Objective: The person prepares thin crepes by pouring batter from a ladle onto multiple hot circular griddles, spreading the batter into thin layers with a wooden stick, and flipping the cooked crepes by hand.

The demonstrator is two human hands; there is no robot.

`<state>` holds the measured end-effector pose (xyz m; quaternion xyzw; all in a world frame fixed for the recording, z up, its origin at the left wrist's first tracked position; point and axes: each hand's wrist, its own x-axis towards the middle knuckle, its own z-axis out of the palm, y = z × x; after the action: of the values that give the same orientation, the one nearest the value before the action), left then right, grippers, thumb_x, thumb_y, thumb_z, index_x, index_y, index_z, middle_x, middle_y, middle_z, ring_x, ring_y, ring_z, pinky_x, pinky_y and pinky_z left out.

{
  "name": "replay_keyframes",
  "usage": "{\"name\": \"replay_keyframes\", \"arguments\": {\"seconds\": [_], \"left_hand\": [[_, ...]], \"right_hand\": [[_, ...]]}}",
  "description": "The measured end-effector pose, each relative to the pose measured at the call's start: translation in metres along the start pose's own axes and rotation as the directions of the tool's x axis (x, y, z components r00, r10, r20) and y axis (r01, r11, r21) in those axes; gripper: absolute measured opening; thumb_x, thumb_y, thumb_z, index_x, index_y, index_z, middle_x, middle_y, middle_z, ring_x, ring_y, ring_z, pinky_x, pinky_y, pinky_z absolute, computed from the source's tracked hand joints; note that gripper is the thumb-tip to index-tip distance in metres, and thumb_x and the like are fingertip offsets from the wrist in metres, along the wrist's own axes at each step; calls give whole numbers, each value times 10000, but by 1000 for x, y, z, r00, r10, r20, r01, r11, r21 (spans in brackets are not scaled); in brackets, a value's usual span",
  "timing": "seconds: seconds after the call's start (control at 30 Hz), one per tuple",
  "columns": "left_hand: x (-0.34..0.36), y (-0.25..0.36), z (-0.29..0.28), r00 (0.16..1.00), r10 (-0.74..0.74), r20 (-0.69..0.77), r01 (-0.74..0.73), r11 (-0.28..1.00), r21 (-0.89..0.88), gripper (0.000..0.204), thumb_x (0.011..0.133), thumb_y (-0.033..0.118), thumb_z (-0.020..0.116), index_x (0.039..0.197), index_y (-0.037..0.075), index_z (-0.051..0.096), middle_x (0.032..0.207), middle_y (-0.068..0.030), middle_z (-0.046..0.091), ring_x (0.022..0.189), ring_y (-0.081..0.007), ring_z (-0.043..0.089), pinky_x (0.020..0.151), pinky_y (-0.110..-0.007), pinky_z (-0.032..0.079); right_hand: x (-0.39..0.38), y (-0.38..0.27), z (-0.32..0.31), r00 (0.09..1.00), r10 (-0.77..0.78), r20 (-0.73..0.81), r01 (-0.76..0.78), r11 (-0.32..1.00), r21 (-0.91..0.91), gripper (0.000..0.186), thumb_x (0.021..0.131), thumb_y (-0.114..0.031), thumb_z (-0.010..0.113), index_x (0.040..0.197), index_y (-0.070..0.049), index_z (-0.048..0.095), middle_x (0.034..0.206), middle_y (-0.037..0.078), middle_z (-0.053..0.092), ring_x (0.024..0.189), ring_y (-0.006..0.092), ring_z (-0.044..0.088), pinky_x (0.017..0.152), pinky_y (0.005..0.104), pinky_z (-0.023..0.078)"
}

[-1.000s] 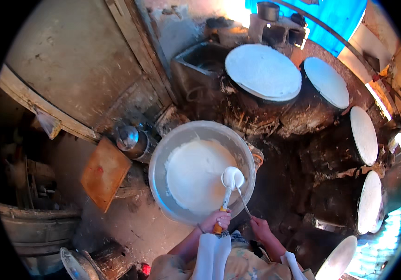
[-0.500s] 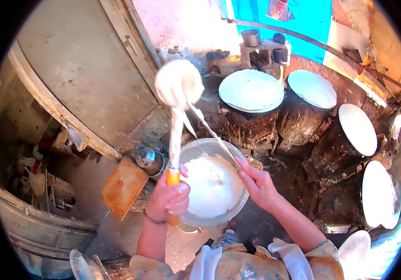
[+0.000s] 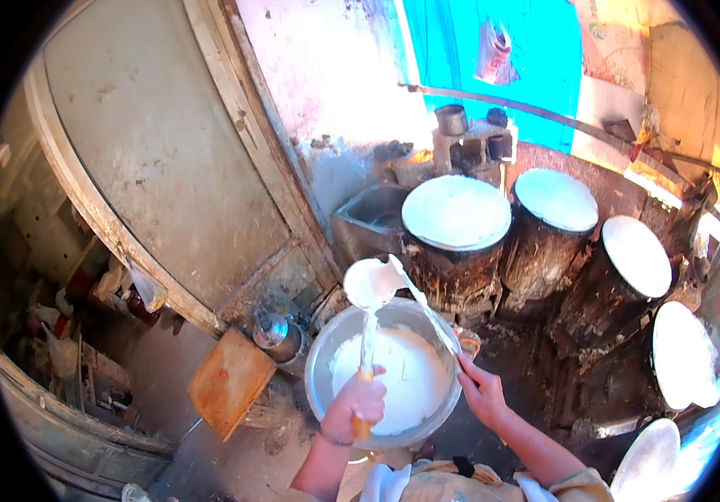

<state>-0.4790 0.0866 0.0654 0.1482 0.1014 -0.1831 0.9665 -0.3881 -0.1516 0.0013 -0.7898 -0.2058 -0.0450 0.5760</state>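
Observation:
My left hand [image 3: 357,405] is wrapped round the yellow handle of a white-coated ladle [image 3: 370,286], whose bowl hangs over the far rim of a wide metal basin [image 3: 316,368]. Thick white batter [image 3: 402,378] lies in the basin. In my right hand [image 3: 482,393] is a thin, batter-smeared spatula [image 3: 432,320]. Its far end meets the right edge of the ladle bowl; whether it presses on the bowl I cannot tell.
Several dark, soot-stained drums with white round tops [image 3: 458,212] curve from ahead to my right. A metal sink [image 3: 370,213] stands beyond the basin. Leftward are a wooden board [image 3: 230,381], a metal kettle-like pot [image 3: 276,335] and a door [image 3: 159,151].
The ladle and spatula have dropped lower, nearer the basin, and the spatula tip is now against the ladle's edge. My view has tilted up, bringing the sink into sight.

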Motion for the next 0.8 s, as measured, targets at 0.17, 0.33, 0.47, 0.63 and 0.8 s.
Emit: {"name": "replay_keyframes", "arguments": {"seconds": [0.17, 0.33, 0.47, 0.63, 0.8], "left_hand": [[-11, 5, -21, 958, -33, -286, 130, 936, 328, 273, 870, 15, 439, 1125, 108, 415, 581, 35, 354, 417, -21, 335, 376, -162, 288], [37, -4, -17, 897, -333, -291, 407, 878, 250, 241, 890, 33, 423, 1122, 98, 422, 574, 28, 351, 416, -19, 334, 378, -162, 288], [86, -37, 32, 829, -512, -223, 553, 697, 456, 240, 899, 53, 424, 1133, 108, 421, 571, 23, 347, 406, -23, 317, 374, -167, 290], [146, -125, 115, 635, -755, -166, 615, 363, 700, 291, 925, 131, 430, 1213, 138, 391, 594, 16, 343, 413, -27, 300, 375, -178, 301], [171, -266, 191, 257, -962, -89, 582, 81, 809, 428, 948, 284, 419, 1333, 184, 262, 636, -9, 349, 449, -34, 310, 416, -172, 316]], "right_hand": [[-2, -13, -10, 991, 121, 56, -121, 993, -8, 339, 821, -86, 596, 1159, -72, 571, 826, 182, 640, 727, 128, 625, 654, 248, 471], [-50, 30, -26, 990, 143, 10, -132, 937, -324, 321, 762, -106, 651, 1082, -88, 627, 702, 165, 609, 606, 253, 603, 574, 327, 488], [-91, 39, -68, 928, 112, -356, -216, 939, -269, 334, 728, -102, 681, 1059, -105, 643, 641, 125, 586, 578, 256, 582, 543, 337, 481], [-170, 9, -159, 696, 43, -717, -433, 821, -372, 326, 722, -58, 681, 1044, -83, 635, 700, 112, 595, 580, 243, 577, 531, 318, 470], [-271, -11, -209, 299, -43, -953, -553, 806, -210, 296, 740, -17, 658, 1033, -32, 621, 726, 127, 607, 601, 207, 593, 542, 287, 460]]}}
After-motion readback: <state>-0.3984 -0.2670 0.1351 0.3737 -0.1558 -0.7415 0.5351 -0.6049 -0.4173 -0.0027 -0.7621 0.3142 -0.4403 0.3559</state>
